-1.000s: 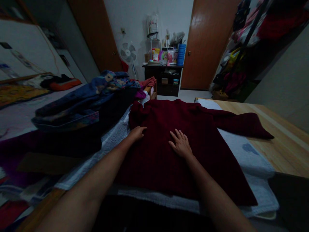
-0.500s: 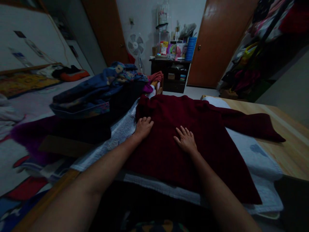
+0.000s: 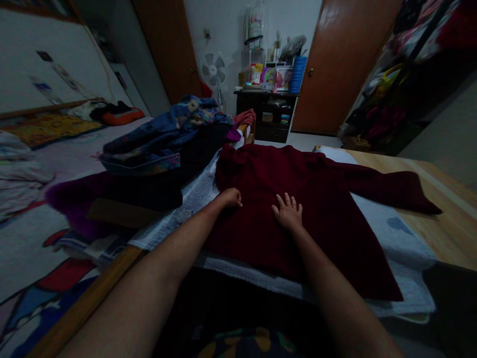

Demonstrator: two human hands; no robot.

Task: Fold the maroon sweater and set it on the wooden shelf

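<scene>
A dark maroon long-sleeved top [image 3: 316, 223] lies spread over a pale cloth [image 3: 406, 248], one sleeve reaching right across a wooden surface. On the left part of the top rests my left hand [image 3: 231, 197], its fingers curled in; whether cloth is pinched inside them is hidden. My right hand [image 3: 289, 213] lies flat near the middle of the top, fingers spread and holding nothing. The top's left sleeve cannot be made out clearly.
Left of the top is a heap with blue patterned clothing [image 3: 160, 139] and purple fluffy cloth [image 3: 82, 199], beside a bed [image 3: 55, 159]. The wooden tabletop [image 3: 447, 223] extends right. Farther back stand a white fan [image 3: 214, 69] and a dark cabinet [image 3: 246, 107].
My left hand has gone from stretched fingers to curled ones and shifted slightly toward me. My right hand stays flat on the top. The view has shifted a little.
</scene>
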